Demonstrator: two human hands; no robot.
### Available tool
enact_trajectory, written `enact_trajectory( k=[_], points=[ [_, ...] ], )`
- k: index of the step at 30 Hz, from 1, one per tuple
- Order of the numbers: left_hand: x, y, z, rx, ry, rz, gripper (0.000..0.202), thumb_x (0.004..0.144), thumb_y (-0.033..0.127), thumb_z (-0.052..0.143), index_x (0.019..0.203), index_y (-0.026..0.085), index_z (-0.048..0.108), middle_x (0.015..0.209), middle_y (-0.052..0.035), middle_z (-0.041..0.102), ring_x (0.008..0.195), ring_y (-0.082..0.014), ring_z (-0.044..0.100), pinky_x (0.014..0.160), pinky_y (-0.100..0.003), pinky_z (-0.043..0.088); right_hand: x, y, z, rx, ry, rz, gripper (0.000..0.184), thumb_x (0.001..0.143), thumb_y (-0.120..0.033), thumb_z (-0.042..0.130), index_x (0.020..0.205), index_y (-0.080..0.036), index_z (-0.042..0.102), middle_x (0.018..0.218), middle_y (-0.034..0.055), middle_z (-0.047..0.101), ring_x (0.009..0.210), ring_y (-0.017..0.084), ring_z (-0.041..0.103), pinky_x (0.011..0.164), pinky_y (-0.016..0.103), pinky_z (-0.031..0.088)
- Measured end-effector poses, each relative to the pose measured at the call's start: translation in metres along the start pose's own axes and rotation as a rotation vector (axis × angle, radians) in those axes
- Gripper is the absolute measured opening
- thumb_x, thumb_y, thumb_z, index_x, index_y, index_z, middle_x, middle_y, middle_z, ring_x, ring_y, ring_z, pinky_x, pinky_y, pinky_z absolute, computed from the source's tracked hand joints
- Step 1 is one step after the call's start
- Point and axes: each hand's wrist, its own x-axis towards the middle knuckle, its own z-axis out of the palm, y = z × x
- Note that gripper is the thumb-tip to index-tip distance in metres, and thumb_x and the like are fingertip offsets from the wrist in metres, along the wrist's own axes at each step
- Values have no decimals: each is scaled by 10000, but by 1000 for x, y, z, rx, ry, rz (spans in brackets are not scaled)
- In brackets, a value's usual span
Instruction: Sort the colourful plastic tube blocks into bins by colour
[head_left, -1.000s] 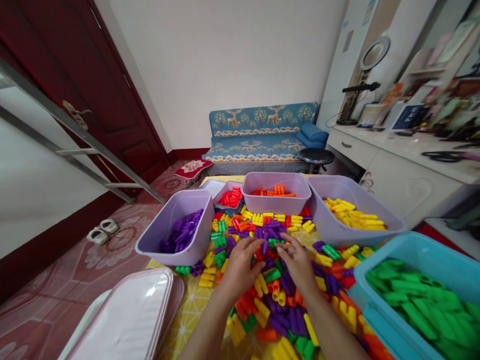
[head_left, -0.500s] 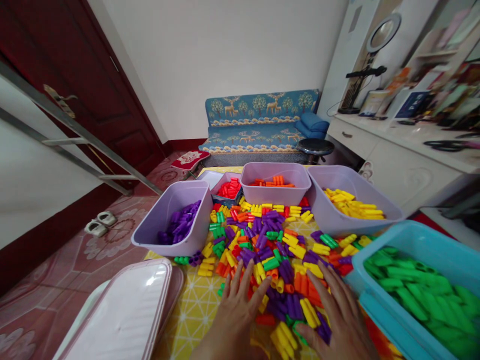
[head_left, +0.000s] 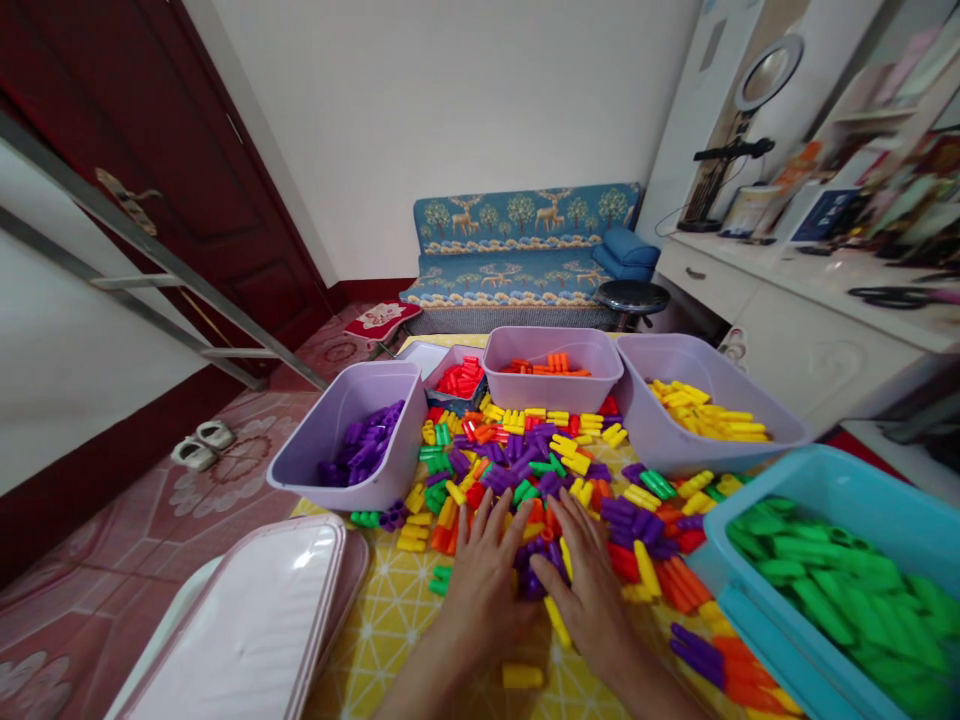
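A heap of small plastic blocks (head_left: 540,470) in purple, yellow, green, orange and red covers the yellow patterned tabletop (head_left: 390,620). My left hand (head_left: 484,575) lies flat on the near edge of the heap with its fingers spread. My right hand (head_left: 589,580) lies flat beside it, fingers stretched over purple and yellow blocks. Neither hand grips anything. A lone yellow block (head_left: 523,676) sits between my wrists.
Lilac bins hold sorted blocks: purple (head_left: 352,445) at left, red (head_left: 459,378), orange (head_left: 553,372), yellow (head_left: 701,410) at right. A blue bin (head_left: 825,560) of green blocks stands near right. A pink lid (head_left: 255,630) lies near left. Beyond are a sofa and a white cabinet.
Both hands have slid inward and forward across the heap, pushing blocks together toward the middle; the right hand moved left, off the blocks near the blue bin.
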Motion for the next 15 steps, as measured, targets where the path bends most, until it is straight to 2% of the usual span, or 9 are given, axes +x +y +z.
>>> enact_trajectory(
  k=[2,4,6,8,10,12,13,15],
  points=[
    [12,-7,-5,-8,36,37,1022,571,284,775,1463,303,277,1487,-116,361,1394,-396,231,1114,-645,128,14,-8,2,145,-52,13,618,907,-398,483,1464,-260,254,1538,75,277,1413,256,251,1123,485,291],
    [24,-14,-9,-29,90,71,956,603,259,745,1453,273,307,1416,-129,444,1352,-373,322,1098,-606,235,28,-14,0,264,-103,17,568,909,-403,485,1434,-263,321,1519,66,323,1391,237,308,1112,443,322],
    [36,-20,-11,-72,169,88,872,648,211,698,1439,248,334,1366,-126,488,1296,-331,408,1079,-545,318,43,-14,-4,340,-113,23,463,917,-402,467,1356,-258,445,1435,67,456,1317,227,427,1075,413,374],
    [46,-24,-8,-133,272,79,806,702,184,652,1438,228,327,1375,-122,477,1280,-294,431,1073,-493,353,59,-5,-10,355,-34,42,369,929,-385,432,1241,-233,556,1289,79,589,1195,221,543,1011,392,434],
    [54,-23,-3,-177,365,56,766,749,194,628,1444,211,308,1405,-125,446,1301,-279,409,1075,-471,361,76,12,-15,279,130,45,335,928,-351,410,1142,-194,616,1179,100,642,1122,228,581,978,394,452],
    [60,-19,2,-181,417,50,728,771,224,630,1434,209,329,1409,-124,442,1311,-282,394,1081,-481,351,90,32,-18,116,264,31,341,901,-297,420,1132,-150,624,1188,134,625,1142,256,556,1012,428,416],
    [64,-16,4,-172,425,55,703,770,236,638,1417,213,363,1398,-119,455,1303,-286,400,1083,-489,346,95,41,-19,35,289,48,361,882,-259,423,1164,-134,610,1206,147,616,1150,270,546,1016,444,408],
    [73,-9,7,-158,411,78,630,767,255,652,1362,226,450,1365,-102,498,1283,-290,420,1085,-500,339,103,55,-18,-100,248,97,444,835,-207,461,1262,-128,554,1181,149,635,1103,291,567,974,460,435]
  ],
)
